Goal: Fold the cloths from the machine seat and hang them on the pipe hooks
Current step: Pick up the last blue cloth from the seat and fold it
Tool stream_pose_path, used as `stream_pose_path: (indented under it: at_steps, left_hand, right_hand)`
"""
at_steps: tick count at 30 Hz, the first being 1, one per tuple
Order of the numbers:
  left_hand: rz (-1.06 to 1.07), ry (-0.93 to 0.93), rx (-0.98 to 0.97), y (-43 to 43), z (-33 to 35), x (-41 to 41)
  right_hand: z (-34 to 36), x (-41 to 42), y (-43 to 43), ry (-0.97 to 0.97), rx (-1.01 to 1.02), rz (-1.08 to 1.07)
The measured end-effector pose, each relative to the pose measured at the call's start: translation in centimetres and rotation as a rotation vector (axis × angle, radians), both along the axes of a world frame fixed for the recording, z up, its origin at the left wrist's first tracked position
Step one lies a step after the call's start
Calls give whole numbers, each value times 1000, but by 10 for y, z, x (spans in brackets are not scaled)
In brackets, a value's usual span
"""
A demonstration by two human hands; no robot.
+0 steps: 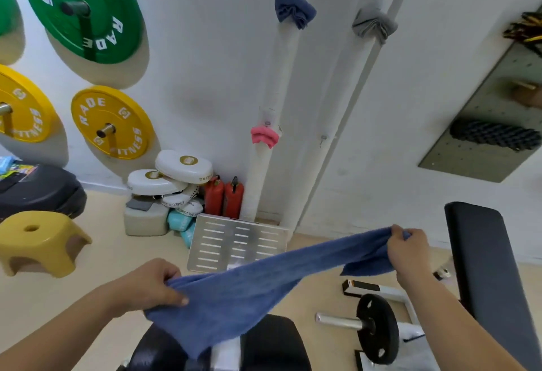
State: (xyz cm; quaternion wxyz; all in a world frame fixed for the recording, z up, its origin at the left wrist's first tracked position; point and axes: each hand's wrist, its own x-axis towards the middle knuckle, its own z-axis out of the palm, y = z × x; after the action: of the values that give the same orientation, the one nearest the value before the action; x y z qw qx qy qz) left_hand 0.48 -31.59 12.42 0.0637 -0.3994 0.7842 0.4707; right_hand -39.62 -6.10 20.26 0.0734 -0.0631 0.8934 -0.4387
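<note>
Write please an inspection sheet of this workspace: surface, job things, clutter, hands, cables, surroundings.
Surface: black machine seat, partly under the blue cloth.
Job's things: blue cloth stretched in the air; navy cloth, grey cloth and pink cloth hang on the pipes; one empty hook.
Clutter: yellow stool, white pads, red extinguishers, metal plate.
Hands: left hand and right hand each grip one cloth end.
Cables: nothing seen.
Surroundings: weight plates on the white wall, pegboard.

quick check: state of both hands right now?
Left hand: closed, gripping one end of the blue cloth.
Right hand: closed, gripping the other end.
</note>
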Motion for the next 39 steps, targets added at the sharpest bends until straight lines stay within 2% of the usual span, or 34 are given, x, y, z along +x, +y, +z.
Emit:
stream_pose_path:
  at_steps: [5, 10, 12, 15, 17, 20, 24, 26, 29, 31, 36, 39]
  left_hand:
    - [354, 159, 76, 18, -8, -13]
    - [360, 56, 312, 90, -52, -13]
    - [486, 60, 383, 109, -70, -10]
    - [686, 177, 320, 117, -65, -18]
    - [741, 288, 237, 116, -49, -26]
    - [654, 393, 188, 122, -32, -38]
    - [419, 400, 299, 149, -25, -50]
    - [445, 432, 331, 159, -22, -51]
    - [644, 488, 331, 152, -22, -48]
    - [703, 486, 290, 143, -21, -46]
    - [435, 469, 261, 163, -15, -50]
    - [441, 469, 126, 177, -23, -50]
  right_hand:
    - [-50, 49, 2, -196, 20, 229]
    - [-116, 125, 4, -514, 22, 320]
    - [-135, 149, 6, -670, -20, 286]
    - [-138, 169, 0, -771, -87, 283]
    - [-131, 175, -9, -782, -151, 306]
    - [-119, 186, -21, -728, -228, 381]
    - [-109, 211, -24, -664, -232, 480]
    - [-109, 217, -20, -659, -271, 451]
    - [-107, 220, -15, -642, -345, 339]
    - [-104, 222, -12, -655, -378, 298]
    - [-93, 238, -14, -768, -458, 315]
    - [-98, 244, -15, -717, -406, 340]
